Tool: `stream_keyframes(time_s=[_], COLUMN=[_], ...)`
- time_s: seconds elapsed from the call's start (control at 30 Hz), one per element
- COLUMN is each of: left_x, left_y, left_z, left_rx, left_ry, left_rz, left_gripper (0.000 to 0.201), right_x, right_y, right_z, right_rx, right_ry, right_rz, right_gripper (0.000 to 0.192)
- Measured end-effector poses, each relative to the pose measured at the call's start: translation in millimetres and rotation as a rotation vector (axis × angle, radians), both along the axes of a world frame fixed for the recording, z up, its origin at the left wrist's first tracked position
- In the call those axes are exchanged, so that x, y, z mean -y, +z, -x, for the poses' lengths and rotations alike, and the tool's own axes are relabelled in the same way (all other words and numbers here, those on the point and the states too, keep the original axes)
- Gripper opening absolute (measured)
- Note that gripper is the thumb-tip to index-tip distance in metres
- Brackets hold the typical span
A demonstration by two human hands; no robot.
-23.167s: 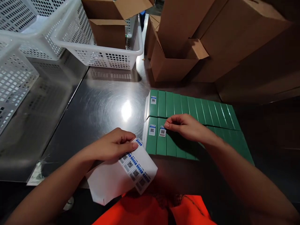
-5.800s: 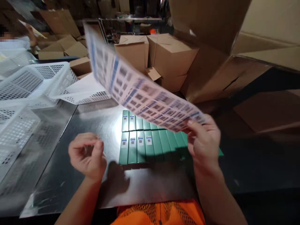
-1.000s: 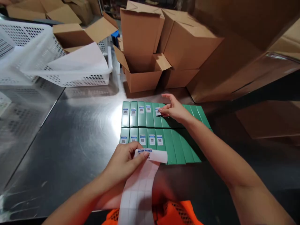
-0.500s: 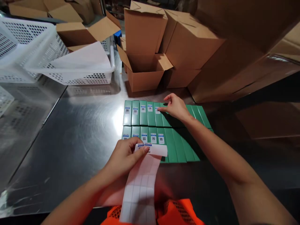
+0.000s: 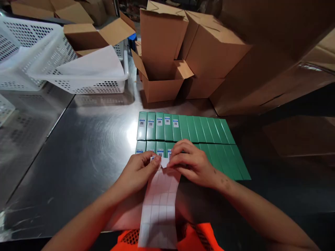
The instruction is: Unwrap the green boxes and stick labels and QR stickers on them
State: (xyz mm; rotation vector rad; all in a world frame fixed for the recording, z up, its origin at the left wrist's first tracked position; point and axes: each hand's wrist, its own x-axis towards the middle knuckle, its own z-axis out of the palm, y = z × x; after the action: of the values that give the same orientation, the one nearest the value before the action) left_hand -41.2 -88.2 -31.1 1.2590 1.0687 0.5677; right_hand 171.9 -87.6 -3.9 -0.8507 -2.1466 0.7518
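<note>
Head view: my left hand (image 5: 138, 170) is pinching the label sheet's (image 5: 161, 198) top edge; my right hand (image 5: 192, 162) is pinching there too, just before the green boxes (image 5: 199, 129). White basket (image 5: 86, 83) is holding loose paper (image 5: 91, 64) and a cardboard box (image 5: 86, 33).

Both forearms enter bare from the near edge and converge toward the centre; the left hand (image 5: 138, 170) lies palm down, wrist low, fingers curled, thumb and forefinger pinched at the tip; the right hand (image 5: 192, 164) sits just right of it, knuckles up, fingers bent, fingertips closed together; the two hands almost touch.
</note>
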Motion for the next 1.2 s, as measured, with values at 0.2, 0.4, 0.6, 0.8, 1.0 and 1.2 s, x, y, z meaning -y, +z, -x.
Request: stream_keyframes(time_s=[0.2,0.4,0.6,0.8,1.0,1.2], left_x=[0.6,1.4,1.7,1.4,1.7,-0.5], left_y=[0.0,5.3,4.6,4.5,1.1,-1.2], left_z=[0.3,-0.1,-0.9,-0.8,-1.5,-2.0], left_rx=[-0.058,-0.072,-0.097,-0.113,-0.118,-0.04], left_ry=[-0.04,-0.085,-0.089,-0.104,-0.083,-0.071], left_rz=[-0.015,-0.025,-0.054,-0.079,-0.1,-0.125], left_gripper=[0.044,0.039,0.039,0.04,0.039,0.042], right_x=[-49.9,-110.6,-114.9,-125.2,-102.4,-13.9], right_y=[5.6,-2.9,-8.9,-10.5,9.0,17.1], right_z=[-32.9,-59.5,-57.5,-57.2,-45.4,5.3], right_rx=[-0.332,-0.061,0.017,0.206,0.47,0.219], right_ry=[-0.415,-0.639,-0.718,-0.749,-0.751,-0.166], right_rz=[0.236,0.788,0.806,0.725,0.315,0.111], right_gripper=[0.008,0.042,0.049,0.054,0.052,0.021])
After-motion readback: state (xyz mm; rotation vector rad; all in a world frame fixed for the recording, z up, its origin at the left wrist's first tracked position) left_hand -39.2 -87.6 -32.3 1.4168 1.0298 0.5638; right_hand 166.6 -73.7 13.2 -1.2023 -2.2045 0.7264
